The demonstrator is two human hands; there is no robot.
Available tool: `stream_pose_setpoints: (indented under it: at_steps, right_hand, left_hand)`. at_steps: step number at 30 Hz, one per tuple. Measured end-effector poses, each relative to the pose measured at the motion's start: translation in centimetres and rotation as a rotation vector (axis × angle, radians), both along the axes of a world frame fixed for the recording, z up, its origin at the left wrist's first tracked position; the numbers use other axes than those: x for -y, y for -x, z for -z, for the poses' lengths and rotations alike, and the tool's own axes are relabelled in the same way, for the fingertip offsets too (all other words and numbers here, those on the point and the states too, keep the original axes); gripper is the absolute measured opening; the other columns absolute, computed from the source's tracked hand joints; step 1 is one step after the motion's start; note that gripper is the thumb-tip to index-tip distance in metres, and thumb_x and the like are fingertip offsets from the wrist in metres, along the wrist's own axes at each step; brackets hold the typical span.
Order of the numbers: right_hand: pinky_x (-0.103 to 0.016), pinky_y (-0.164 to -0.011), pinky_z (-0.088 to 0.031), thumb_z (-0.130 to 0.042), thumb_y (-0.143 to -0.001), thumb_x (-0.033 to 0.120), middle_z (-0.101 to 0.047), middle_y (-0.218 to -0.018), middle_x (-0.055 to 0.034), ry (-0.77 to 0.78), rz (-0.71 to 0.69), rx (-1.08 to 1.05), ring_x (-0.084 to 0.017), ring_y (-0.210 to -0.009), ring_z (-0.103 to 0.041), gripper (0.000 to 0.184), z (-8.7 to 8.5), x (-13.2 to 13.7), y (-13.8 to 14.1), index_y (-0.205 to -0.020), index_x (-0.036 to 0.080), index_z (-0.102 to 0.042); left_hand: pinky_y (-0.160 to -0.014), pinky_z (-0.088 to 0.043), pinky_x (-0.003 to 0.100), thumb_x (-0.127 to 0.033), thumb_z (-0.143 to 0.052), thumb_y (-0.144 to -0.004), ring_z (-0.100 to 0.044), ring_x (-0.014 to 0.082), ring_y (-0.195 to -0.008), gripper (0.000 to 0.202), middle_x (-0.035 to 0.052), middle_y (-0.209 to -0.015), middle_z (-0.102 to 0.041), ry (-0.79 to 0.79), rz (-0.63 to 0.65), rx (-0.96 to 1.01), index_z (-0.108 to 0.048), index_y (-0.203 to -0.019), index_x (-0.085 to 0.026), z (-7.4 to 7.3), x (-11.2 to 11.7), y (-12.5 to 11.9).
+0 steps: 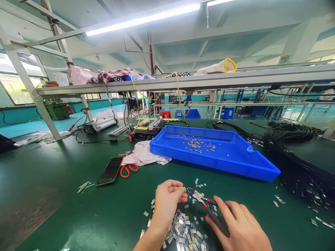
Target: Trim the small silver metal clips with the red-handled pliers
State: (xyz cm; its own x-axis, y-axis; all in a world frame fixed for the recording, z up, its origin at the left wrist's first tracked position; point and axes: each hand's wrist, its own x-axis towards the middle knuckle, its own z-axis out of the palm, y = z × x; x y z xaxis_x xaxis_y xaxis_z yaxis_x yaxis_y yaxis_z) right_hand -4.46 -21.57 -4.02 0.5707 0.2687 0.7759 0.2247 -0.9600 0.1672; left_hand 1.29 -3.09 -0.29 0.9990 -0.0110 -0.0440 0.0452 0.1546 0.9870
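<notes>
Near the front middle of the green table, my left hand [170,198] pinches a small shiny metal piece [184,189] between thumb and fingertips. My right hand [239,226] grips cutting pliers [199,197] with black and red handles. Their jaws point left, just beside the piece in my left hand. Under and between my hands lies a heap of small silvery metal pieces [183,228]. Several tiny pale bits [200,184] are scattered behind the pliers. My left palm side and part of the heap are hidden by my own hand.
A blue tray [214,164] with small metal parts stands behind my hands. Left of it are a white cloth [142,153], red-handled scissors [128,170] and a phone [110,170]. Black cables [295,167] lie at right. A shelf [167,83] spans the table above.
</notes>
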Motion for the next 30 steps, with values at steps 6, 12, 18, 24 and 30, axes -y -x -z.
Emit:
stream_pose_setpoints:
  at_steps: [6, 12, 18, 24, 30]
  right_hand:
    - [-0.036, -0.067, -0.038, -0.042, -0.089, 0.042, -0.054, -0.084, -0.0111, 0.022, 0.028, 0.012, -0.023, -0.075, -0.049, 0.042, 0.1, 0.0, 0.2, -0.107, 0.008, -0.06]
    - [-0.037, -0.068, -0.038, -0.054, -0.082, 0.046, -0.054, -0.087, -0.0115, 0.106, 0.056, -0.016, -0.024, -0.077, -0.05, 0.046, 0.8, 0.3, 0.3, -0.111, 0.01, -0.058]
    - [-0.038, -0.067, -0.038, -0.055, -0.082, 0.045, -0.054, -0.085, -0.0113, 0.139, 0.079, 0.004, -0.024, -0.076, -0.049, 0.045, 0.8, 0.2, 0.4, -0.111, 0.011, -0.058]
    - [-0.037, -0.065, -0.039, -0.055, -0.081, 0.045, -0.054, -0.084, -0.0115, 0.163, 0.071, 0.01, -0.024, -0.074, -0.049, 0.046, 0.7, 0.2, 0.3, -0.11, 0.01, -0.059]
    - [-0.036, -0.065, -0.04, -0.056, -0.082, 0.04, -0.056, -0.082, -0.0112, 0.213, 0.064, 0.044, -0.023, -0.072, -0.051, 0.045, 0.7, 0.1, 0.4, -0.112, 0.007, -0.058]
  left_hand:
    - [-0.06, -0.052, 0.031, -0.027, -0.062, -0.066, -0.062, 0.0262, -0.064, 0.022, 0.0131, -0.067, -0.063, -0.077, 0.003, 0.044, -0.06, -0.079, -0.009, 0.2, 0.2, 0.1]
    - [-0.059, -0.051, 0.031, -0.027, -0.058, -0.067, -0.062, 0.0249, -0.062, 0.022, 0.0115, -0.067, -0.062, -0.132, 0.009, 0.053, -0.06, -0.08, -0.01, 0.4, 0.3, 0.2]
    - [-0.058, -0.05, 0.029, -0.029, -0.056, -0.066, -0.062, 0.0239, -0.061, 0.023, 0.0103, -0.065, -0.062, -0.172, -0.001, 0.058, -0.06, -0.079, -0.011, -0.2, 0.6, 0.5]
    - [-0.058, -0.051, 0.03, -0.031, -0.058, -0.065, -0.062, 0.0241, -0.061, 0.024, 0.0096, -0.065, -0.061, -0.157, -0.015, 0.068, -0.06, -0.079, -0.011, -0.1, 0.6, 0.6]
    - [-0.058, -0.052, 0.031, -0.032, -0.06, -0.066, -0.061, 0.025, -0.061, 0.024, 0.0095, -0.065, -0.061, -0.143, -0.007, 0.078, -0.06, -0.078, -0.011, -0.1, 0.5, 0.6]
